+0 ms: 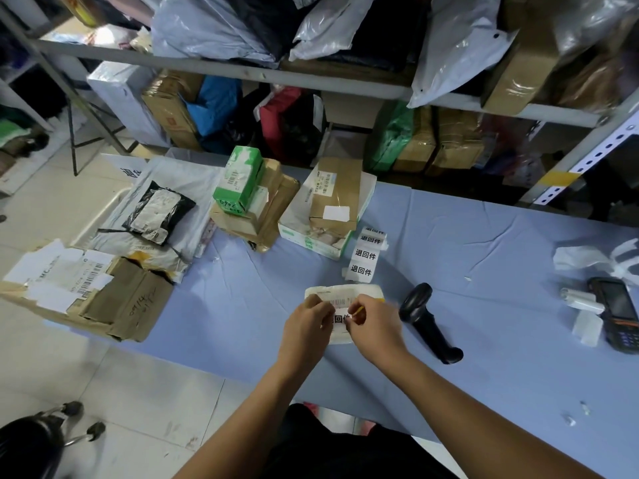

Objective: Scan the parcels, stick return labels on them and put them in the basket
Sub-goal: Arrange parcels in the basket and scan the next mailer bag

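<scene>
A small white parcel lies on the blue table in front of me. My left hand and my right hand both pinch a white return label with black characters, held over the parcel's near half. A strip of return labels trails just beyond the parcel. The black barcode scanner lies to the right of my right hand. The white basket, at the table's left end, holds a grey mailer and a black bag.
Stacked parcels sit at the table's far edge: a green box on brown cartons and a brown box on a white one. A flattened carton lies left. A handheld terminal lies far right. Shelves full of parcels stand behind.
</scene>
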A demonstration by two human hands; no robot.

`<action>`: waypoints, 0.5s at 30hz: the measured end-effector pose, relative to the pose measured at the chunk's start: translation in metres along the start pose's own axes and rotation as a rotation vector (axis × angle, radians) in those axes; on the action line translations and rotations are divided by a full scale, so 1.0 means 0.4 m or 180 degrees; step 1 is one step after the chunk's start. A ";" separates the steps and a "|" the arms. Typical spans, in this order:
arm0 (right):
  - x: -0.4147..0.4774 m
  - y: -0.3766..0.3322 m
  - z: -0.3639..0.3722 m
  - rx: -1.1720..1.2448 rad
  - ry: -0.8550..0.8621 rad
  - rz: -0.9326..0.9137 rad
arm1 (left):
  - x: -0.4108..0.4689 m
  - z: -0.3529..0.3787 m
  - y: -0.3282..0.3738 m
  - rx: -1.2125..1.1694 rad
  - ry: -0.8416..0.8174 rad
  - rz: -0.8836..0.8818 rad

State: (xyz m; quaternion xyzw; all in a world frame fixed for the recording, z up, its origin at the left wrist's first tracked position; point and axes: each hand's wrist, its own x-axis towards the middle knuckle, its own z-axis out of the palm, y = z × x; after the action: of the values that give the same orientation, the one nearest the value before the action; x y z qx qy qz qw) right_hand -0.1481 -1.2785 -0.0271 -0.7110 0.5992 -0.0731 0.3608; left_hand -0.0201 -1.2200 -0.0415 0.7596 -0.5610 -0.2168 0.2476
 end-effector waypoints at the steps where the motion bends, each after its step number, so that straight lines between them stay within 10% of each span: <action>1: 0.000 -0.001 0.000 -0.0252 -0.0017 -0.0090 | -0.003 0.002 0.001 0.0129 -0.0030 0.0054; 7: 0.001 0.007 -0.013 -0.0668 -0.0109 -0.0259 | -0.016 0.003 -0.016 0.0275 0.0137 -0.0273; 15: 0.019 0.058 -0.037 -0.0530 0.0246 0.0142 | -0.008 -0.005 -0.050 -0.1367 0.0337 -0.1860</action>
State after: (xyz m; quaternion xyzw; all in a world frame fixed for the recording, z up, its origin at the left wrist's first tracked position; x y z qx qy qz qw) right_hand -0.1726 -1.2923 -0.0328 -0.7216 0.6324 -0.0424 0.2786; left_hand -0.0046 -1.2118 -0.0522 0.8287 -0.2484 -0.3516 0.3577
